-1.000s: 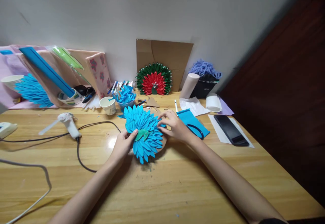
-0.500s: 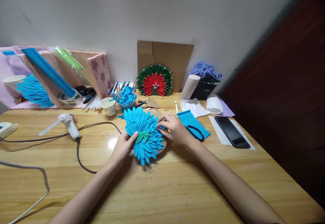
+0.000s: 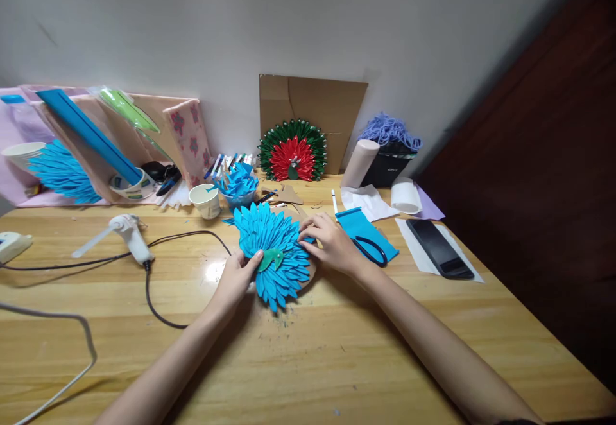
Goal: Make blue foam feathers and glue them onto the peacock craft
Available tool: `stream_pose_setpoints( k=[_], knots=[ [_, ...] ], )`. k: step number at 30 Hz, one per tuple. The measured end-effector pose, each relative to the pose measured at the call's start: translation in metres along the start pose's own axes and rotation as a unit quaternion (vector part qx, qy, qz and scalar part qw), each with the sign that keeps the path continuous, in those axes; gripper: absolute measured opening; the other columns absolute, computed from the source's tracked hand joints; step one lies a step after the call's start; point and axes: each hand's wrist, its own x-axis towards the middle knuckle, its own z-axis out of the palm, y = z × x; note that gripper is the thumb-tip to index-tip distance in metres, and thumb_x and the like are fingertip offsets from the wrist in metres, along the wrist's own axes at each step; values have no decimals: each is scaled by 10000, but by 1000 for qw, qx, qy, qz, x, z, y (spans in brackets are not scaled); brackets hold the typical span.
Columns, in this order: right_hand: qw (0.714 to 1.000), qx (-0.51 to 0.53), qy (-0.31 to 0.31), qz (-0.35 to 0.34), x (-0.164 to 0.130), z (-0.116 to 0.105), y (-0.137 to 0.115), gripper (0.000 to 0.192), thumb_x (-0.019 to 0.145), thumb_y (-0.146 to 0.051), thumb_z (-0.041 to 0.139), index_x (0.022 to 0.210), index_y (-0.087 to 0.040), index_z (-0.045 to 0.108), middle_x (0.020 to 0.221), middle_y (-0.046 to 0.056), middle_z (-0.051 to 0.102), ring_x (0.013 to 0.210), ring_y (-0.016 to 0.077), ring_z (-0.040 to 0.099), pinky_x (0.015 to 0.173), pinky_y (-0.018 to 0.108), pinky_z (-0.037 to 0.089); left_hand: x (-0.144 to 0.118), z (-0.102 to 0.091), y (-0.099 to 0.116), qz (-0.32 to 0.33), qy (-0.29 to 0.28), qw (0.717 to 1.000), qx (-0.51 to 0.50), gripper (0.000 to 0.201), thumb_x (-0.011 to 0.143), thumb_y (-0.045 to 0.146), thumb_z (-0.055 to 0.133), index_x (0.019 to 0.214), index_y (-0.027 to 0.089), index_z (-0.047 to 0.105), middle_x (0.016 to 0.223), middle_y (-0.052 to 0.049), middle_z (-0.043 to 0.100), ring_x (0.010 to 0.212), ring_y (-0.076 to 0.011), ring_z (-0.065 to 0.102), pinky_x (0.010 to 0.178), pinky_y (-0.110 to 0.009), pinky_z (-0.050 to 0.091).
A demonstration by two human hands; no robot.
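A blue peacock craft (image 3: 269,232) with layered pointed petals and a green bird-shaped body (image 3: 268,260) is held just above the table in the middle. Its left edge is gripped by my left hand (image 3: 237,277), the thumb lying on the green body and the other fingers mostly hidden beneath. At the craft's right edge, the fingers of my right hand (image 3: 331,245) are closed on a blue petal (image 3: 312,241), only part of which shows. Brown cardboard backing (image 3: 307,282) peeks out under the petals at the lower right.
A white hot glue gun (image 3: 132,239) with its black cord lies left. Behind the craft stand a paper cup (image 3: 205,201), a tub of blue pieces (image 3: 239,184) and a red-green peacock (image 3: 292,152). Blue fabric (image 3: 368,232), black-handled scissors (image 3: 370,253) and a phone (image 3: 440,250) lie right.
The right fingers have shifted slightly at the craft's right edge, and more of the blue petal shows between them. The left hand keeps its grip; the camera view has moved a little.
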Motion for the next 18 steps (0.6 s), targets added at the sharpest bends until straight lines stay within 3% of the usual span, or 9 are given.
stream_pose_setpoints(
  k=[18],
  knots=[
    [1000, 6, 0, 0, 1, -4, 5, 38, 808, -175, 575, 805, -188, 610, 918, 69, 596, 940, 211, 500, 810, 366, 427, 0, -2, -1, -11, 1, 1000, -13, 458, 605, 504, 690, 836, 113, 631, 815, -85, 694, 752, -218, 627, 682, -302, 473]
  ],
)
